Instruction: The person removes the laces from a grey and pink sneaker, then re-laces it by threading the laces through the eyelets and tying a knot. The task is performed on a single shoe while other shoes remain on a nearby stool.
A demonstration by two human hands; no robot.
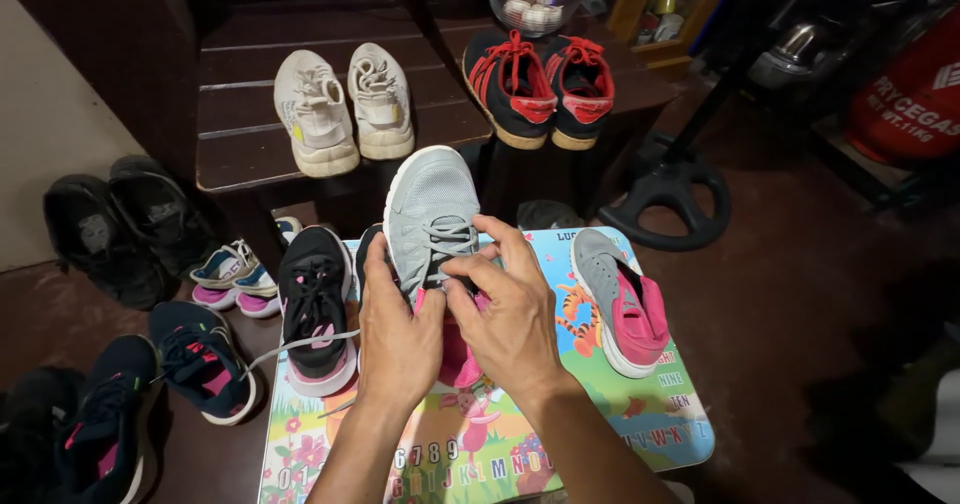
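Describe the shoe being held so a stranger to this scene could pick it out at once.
Start at the colourful picture mat on the floor below the dark wooden bench. Over the mat's middle, the left hand and right hand hold a grey sneaker at its laces. Its mate lies alone on the mat to the right; this one is raised, toe pointing away.

Your hands grip a grey sneaker point(432, 209), pink lining. At 3 o'clock, its grey-pink mate point(620, 299). At 9, black sneaker point(316, 304), pink sole. Mat point(590, 434): cartoon print, blue-green. At 12, cream pair point(345, 109), red-black pair point(545, 84).
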